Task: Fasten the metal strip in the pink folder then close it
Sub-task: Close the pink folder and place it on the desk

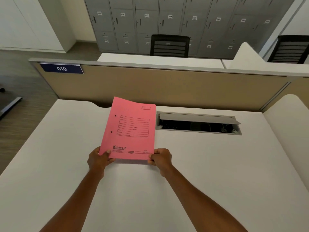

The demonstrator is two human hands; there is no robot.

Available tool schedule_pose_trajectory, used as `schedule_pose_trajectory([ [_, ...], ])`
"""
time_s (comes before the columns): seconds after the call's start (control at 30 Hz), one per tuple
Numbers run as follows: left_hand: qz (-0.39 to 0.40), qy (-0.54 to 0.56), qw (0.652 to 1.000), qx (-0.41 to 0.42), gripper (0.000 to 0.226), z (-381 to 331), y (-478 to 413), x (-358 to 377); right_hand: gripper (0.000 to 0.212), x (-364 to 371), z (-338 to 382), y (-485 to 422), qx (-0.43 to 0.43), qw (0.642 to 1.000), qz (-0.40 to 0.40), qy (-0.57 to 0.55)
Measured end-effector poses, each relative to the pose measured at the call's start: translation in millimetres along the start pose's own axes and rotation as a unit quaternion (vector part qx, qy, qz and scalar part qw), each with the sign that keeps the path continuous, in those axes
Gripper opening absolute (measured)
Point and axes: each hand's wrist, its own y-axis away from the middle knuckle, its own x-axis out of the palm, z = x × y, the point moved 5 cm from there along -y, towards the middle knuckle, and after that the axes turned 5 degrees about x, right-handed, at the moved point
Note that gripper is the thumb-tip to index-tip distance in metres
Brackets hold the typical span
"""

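Closed pink folder (pixel 129 129), printed cover up, near corners pinched by left hand (pixel 98 160) and right hand (pixel 161 159) fingers.

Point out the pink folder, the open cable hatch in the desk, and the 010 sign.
pink folder (pixel 128 129): head view, middle of the closed front cover.
cable hatch (pixel 197 127): head view, dark opening under the raised flap.
010 sign (pixel 61 68): head view, on the white digits.
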Motion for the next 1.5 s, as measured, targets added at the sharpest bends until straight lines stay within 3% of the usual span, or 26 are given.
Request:
schedule_pose_trajectory([
  [0.2, 0.004, -0.012, 1.0, -0.011, 0.029, 5, -16, 15, 0.02, 6, -10, -21, 0.024, 1.0, -0.015, 0.004],
  [0.37, -0.05, 0.017, 0.998, -0.025, 0.036, 8, -26, 16, 0.02, 7, -6, -25, 0.014, 0.999, -0.027, -0.029],
  [0.6, -0.055, -0.103, 0.991, 0.068, 0.05, -2, -30, 23, 0.031, -2, -7, -18, -0.022, 0.996, -0.063, -0.063],
  [0.73, -0.039, -0.149, 0.983, 0.1, 0.032, -8, -25, 29, 0.025, -3, -7, -9, -0.08, 0.996, -0.031, -0.001],
  [0.9, -0.074, -0.157, 0.977, 0.123, 0.031, -11, -20, 27, 0.048, -5, -3, 3, -0.139, 0.986, -0.001, 0.088],
  [1.0, -0.08, -0.13, 0.982, 0.111, 0.049, -14, -14, 29, 0.054, -6, -6, 6, -0.128, 0.988, 0.027, 0.084],
  [1.2, -0.058, -0.1, 0.985, 0.131, 0.051, -16, 3, 38, 0.07, -3, -8, 8, -0.098, 0.989, 0.098, 0.052],
  [1.5, -0.022, -0.165, 0.979, 0.114, 0.06, -16, 28, 41, 0.079, -23, -14, 19, -0.075, 0.989, 0.098, 0.076],
])
